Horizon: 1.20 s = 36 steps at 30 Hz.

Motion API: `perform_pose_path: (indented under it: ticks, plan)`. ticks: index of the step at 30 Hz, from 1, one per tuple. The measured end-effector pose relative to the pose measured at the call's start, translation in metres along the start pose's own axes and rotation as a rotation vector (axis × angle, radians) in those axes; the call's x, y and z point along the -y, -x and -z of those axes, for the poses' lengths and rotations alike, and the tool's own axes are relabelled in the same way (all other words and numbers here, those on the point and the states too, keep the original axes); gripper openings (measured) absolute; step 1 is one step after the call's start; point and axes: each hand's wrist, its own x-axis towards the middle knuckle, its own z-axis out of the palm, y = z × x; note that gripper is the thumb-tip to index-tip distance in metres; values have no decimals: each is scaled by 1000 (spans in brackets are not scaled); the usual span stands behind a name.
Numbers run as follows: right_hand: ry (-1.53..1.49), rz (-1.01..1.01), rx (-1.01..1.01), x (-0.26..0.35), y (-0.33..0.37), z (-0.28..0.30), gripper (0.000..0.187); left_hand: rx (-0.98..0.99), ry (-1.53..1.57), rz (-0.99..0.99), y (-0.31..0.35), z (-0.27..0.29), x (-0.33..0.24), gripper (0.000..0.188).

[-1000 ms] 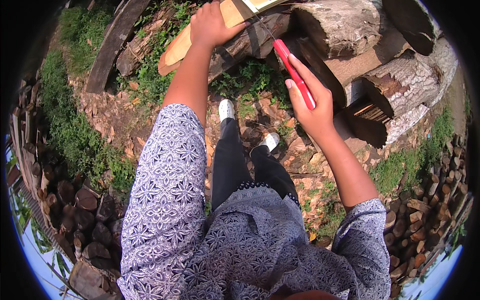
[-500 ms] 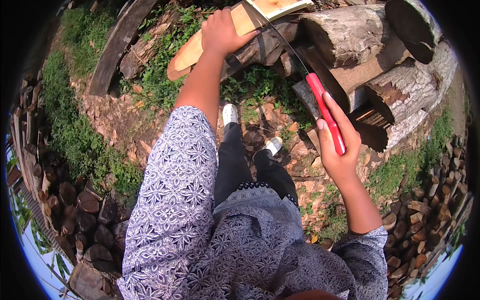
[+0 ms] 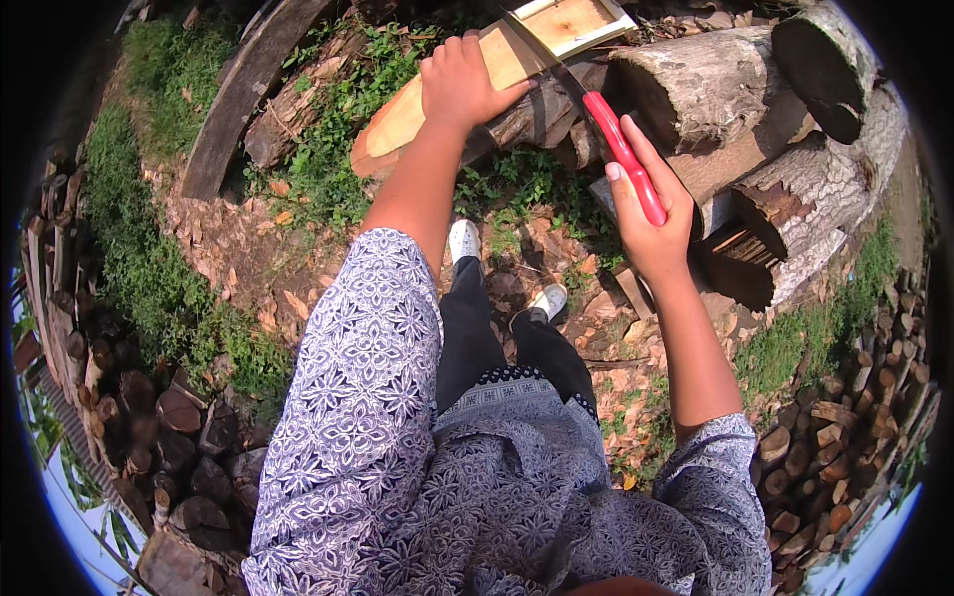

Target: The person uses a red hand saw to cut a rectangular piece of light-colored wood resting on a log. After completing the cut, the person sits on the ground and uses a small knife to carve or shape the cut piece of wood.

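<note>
A pale wooden board [image 3: 396, 117] lies slantwise across a log at the top of the view, its tapered end toward the lower left. My left hand [image 3: 459, 84] grips the board, fingers over its far edge and thumb stretched along the near side. My right hand [image 3: 654, 214] is closed around the red handle of a hand saw [image 3: 624, 151]. The thin blade runs up and to the left from the handle and lies across the board, to the right of my left hand. Its far end reaches the upper edge of the picture.
Thick cut logs [image 3: 696, 87] lie at the right, close to the saw handle. A dark weathered plank [image 3: 234, 114] leans at the upper left. Stacked firewood [image 3: 184, 447] borders both sides. My feet in white shoes [image 3: 464, 239] stand on leaf-strewn ground with green weeds.
My right hand has pushed the saw forward and left, bringing the red handle closer to the board. My left hand keeps its grip on the board. The whole view has shifted slightly.
</note>
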Motion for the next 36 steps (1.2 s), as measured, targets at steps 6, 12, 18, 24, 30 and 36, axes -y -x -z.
perform_pose_path:
  ticks: [6, 12, 18, 24, 30, 36]
  plan:
    - [74, 84, 52, -63, 25, 13, 49, 10, -15, -8, -11, -5, -7, 108]
    - [130, 27, 41, 4, 43, 30, 47, 18, -25, 8, -5, 4, -10, 104]
    - [184, -18, 71, 54, 54, 53, 45, -15, -2, -40, 2, 10, -7, 102]
    - [93, 64, -35, 16, -18, -7, 45, -73, 39, -101, -8, -6, -4, 105]
    - [66, 58, -30, 8, -17, -40, 45, 1, 14, -65, -9, -6, 15, 114]
    - [60, 26, 46, -73, 21, -17, 47, -52, -11, -94, -14, -12, 10, 113]
